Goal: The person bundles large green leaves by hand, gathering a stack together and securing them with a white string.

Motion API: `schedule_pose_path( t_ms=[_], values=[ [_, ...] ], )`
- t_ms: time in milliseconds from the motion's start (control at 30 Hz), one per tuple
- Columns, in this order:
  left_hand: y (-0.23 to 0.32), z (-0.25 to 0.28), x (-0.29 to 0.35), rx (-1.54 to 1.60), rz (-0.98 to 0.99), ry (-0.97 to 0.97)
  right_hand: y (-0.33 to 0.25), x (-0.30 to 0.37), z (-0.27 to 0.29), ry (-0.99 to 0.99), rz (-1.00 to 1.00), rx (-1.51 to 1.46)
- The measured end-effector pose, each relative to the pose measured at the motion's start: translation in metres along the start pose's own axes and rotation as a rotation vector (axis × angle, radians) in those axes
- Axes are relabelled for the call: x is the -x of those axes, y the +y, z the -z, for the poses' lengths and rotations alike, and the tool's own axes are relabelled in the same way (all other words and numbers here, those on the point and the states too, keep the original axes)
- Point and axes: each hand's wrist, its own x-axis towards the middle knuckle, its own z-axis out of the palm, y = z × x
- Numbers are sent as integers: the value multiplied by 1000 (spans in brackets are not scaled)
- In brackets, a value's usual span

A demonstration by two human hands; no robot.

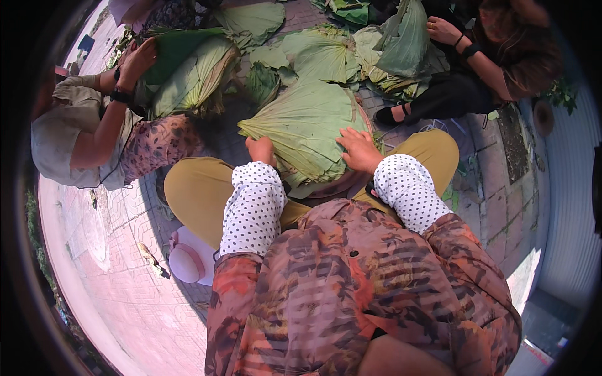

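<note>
A stack of large, folded green lotus leaves (307, 125) lies in front of my knees, fanning out from a narrow yellowish point on the left. My left hand (261, 150) is closed on the near left edge of the leaves, close to that point. At the right side of the stack, my right hand (360, 150) rests with its fingers spread over the leaf surface. Beneath the stack, the rim of a reddish round tray or basin (343, 186) shows in part; the leaves hide the remainder.
More leaf piles (323, 53) lie beyond mine. A person on the left handles a dark green leaf (182, 53); another at the upper right holds an upright folded leaf (404, 47). A pink hat (186, 262) sits by my left knee on the paving (119, 282).
</note>
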Motion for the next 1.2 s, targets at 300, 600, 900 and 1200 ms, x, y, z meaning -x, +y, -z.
schedule_pose_path(
  t_ms=[300, 600, 900, 1200],
  values=[
    [20, -8, 20, -35, -105, 163, -1, -3, -4, -3, -27, -5],
    [64, 1, 99, -463, -1044, 108, -9, -10, -17, 12, -20, -34],
    [59, -14, 122, -341, -1161, -101, -9, -16, -19, 16, -47, -4],
    [32, -3, 41, -26, -79, 268, -5, -14, -9, 75, -45, -13]
  ],
)
